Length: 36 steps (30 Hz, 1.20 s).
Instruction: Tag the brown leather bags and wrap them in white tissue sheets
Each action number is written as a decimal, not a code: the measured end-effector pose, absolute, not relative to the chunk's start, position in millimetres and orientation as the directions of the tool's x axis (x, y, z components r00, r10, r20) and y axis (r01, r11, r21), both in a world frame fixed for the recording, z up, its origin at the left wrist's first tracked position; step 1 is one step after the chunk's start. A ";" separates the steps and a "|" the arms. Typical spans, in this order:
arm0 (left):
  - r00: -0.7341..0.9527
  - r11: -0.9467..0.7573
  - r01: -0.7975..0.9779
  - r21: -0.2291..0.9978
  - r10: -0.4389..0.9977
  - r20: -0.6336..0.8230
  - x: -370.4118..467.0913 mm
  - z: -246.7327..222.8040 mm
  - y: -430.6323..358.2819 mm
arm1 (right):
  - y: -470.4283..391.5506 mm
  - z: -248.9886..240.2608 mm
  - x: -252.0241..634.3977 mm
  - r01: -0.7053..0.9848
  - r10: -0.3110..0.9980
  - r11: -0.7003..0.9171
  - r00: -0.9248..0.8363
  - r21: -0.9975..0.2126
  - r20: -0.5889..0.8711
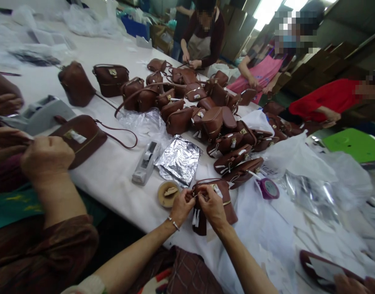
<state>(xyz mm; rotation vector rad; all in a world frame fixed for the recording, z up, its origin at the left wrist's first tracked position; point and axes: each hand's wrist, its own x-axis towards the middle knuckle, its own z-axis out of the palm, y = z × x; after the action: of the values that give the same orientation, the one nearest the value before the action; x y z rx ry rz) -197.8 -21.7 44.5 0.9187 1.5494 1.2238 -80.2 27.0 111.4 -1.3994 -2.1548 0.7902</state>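
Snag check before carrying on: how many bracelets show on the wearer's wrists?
1: a pale bracelet on the wrist behind the left hand, at the brown bag. None shows behind the right hand; its wrist looks uncovered.

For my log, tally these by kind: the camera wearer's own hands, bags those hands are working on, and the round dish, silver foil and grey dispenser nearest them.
Wearer's hands (left hand, right hand): 2
Brown bag being worked on: 1
Round dish: 1
Silver foil bundle: 1
Grey dispenser: 1
Total: 6
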 end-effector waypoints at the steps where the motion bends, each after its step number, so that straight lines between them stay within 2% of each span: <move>1: -0.300 0.230 -0.004 0.973 0.928 -0.220 -197.0 44.6 -19.6 | 29.9 109.4 -81.3 0.677 0.918 0.335 -0.392 -0.656 0.065; 6: -0.328 0.278 -0.098 0.956 0.897 -0.295 -196.0 39.5 -8.4 | 41.0 95.6 -78.9 0.744 0.893 0.420 -0.442 -0.519 0.089; 14: -0.331 0.346 -0.179 0.921 0.860 -0.388 -189.3 23.1 -2.1 | 56.7 83.4 -71.5 0.677 0.829 0.456 -0.560 -0.577 -0.002; 26: -0.379 0.402 -0.179 0.898 0.814 -0.440 -179.7 23.6 4.5 | 63.4 87.4 -72.3 0.725 0.812 0.487 -0.581 -0.487 -0.053; 32: -0.382 0.310 -0.294 0.904 0.829 -0.409 -171.9 21.6 -1.3 | 70.8 101.6 -75.0 0.745 0.789 0.465 -0.594 -0.478 -0.158; 36: -0.385 0.240 -0.325 0.915 0.850 -0.360 -169.4 27.6 -1.1 | 65.5 108.3 -72.3 0.760 0.816 0.434 -0.559 -0.485 -0.147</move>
<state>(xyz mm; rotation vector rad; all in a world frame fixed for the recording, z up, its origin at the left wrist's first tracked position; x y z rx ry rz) -169.4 -1.1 27.6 0.5272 1.4455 1.3878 -72.3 65.5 108.3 -1.4157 -2.5658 0.7796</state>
